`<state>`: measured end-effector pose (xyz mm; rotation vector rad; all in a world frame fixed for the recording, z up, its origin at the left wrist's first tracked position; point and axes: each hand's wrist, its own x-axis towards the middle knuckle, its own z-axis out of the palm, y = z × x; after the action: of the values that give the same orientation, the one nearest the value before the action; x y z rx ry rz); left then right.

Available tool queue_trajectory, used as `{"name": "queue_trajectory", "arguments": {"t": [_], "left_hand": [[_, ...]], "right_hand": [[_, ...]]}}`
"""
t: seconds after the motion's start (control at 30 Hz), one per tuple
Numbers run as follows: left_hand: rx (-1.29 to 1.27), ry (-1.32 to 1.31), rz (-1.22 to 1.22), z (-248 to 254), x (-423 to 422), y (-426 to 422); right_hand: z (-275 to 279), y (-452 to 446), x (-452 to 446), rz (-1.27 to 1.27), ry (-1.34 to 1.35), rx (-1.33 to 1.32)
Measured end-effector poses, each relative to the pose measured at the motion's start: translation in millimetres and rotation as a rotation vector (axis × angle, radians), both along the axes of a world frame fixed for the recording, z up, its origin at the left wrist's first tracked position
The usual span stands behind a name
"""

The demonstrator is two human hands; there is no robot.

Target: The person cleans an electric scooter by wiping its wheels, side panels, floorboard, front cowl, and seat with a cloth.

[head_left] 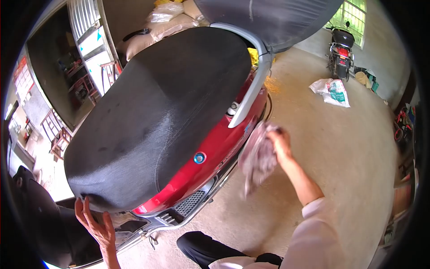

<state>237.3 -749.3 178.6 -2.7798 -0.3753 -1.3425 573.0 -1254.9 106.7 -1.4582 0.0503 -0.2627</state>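
A red scooter (224, 145) with a long black seat (148, 103) fills the middle of the head view. My right hand (281, 142) grips a greyish-pink cloth (259, 159), which hangs down beside the scooter's red side panel and is slightly blurred. At the lower left, my left hand (95, 223) has its fingers apart, with the fingertips at the front end of the seat. A grey grab rail (251, 96) curves around the rear of the seat, and a round keyhole (199, 158) shows on the side panel.
Behind the scooter lie stacked sacks (172, 27), with a large dark panel (273, 22) at the top. A parked motorcycle (341, 54) stands at the back right near a white plastic bag (331, 92) on the concrete floor (349, 157). Wooden chairs (58, 136) are at the left.
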Motion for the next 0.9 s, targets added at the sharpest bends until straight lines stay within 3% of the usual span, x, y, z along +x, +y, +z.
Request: {"name": "queue_trajectory", "arguments": {"t": [0.07, 0.13, 0.2, 0.23, 0.33, 0.37, 0.4, 0.47, 0.5, 0.53, 0.57, 0.6, 0.63, 0.7, 0.73, 0.8, 0.87, 0.9], "left_hand": [[-0.035, -0.036, 0.020, 7, 4, -4], [-0.068, -0.079, 0.025, 7, 8, -1], [-0.199, -0.046, 0.000, 4, 12, 11], [-0.206, -0.049, -0.002, 5, 11, 11], [-0.269, -0.050, -0.039, 5, 9, 9], [-0.242, -0.047, -0.014, 5, 9, 8], [-0.244, -0.043, -0.017, 4, 10, 8], [-0.225, -0.063, -0.023, 2, 11, 9], [-0.227, -0.063, -0.031, 1, 13, 9], [-0.216, -0.081, -0.044, -1, 14, 8], [-0.200, -0.097, -0.053, 0, 13, 9], [-0.193, -0.098, -0.053, 1, 12, 9], [-0.212, -0.095, -0.052, 2, 12, 8], [-0.227, -0.081, -0.062, 1, 11, 9], [-0.213, -0.095, -0.061, -1, 11, 11], [-0.199, -0.117, -0.066, -3, 13, 16], [-0.151, -0.118, -0.054, -6, 12, 21], [-0.154, -0.116, -0.050, -6, 12, 21]], "right_hand": [[35, -3, 33, -0.059, 0.034, 0.389], [51, -4, 81, -0.213, 0.049, 0.369], [31, 5, 122, -0.183, 0.148, 0.192], [31, 8, 119, -0.269, 0.201, -0.188], [25, 14, 86, -0.057, 0.131, -0.042], [28, 14, 70, 0.001, 0.133, -0.112], [24, 23, 50, 0.104, -0.023, 0.066], [5, 45, 5, 0.192, -0.114, 0.025], [-13, 63, -21, 0.221, -0.098, 0.136], [-6, 83, -56, 0.188, 0.132, -0.155], [-25, 103, -86, 0.074, 0.018, -0.436], [-38, 122, -117, 0.035, -0.081, -0.496], [-48, 138, -142, 0.211, -0.026, -0.217], [-91, 153, -169, 0.144, -0.260, -0.500], [-106, 156, -174, 0.128, -0.245, -0.466], [-119, 146, -171, 0.234, -0.088, 0.167], [-113, 113, -154, 0.146, -0.163, -0.005], [-111, 103, -136, 0.036, -0.167, 0.037]]}}
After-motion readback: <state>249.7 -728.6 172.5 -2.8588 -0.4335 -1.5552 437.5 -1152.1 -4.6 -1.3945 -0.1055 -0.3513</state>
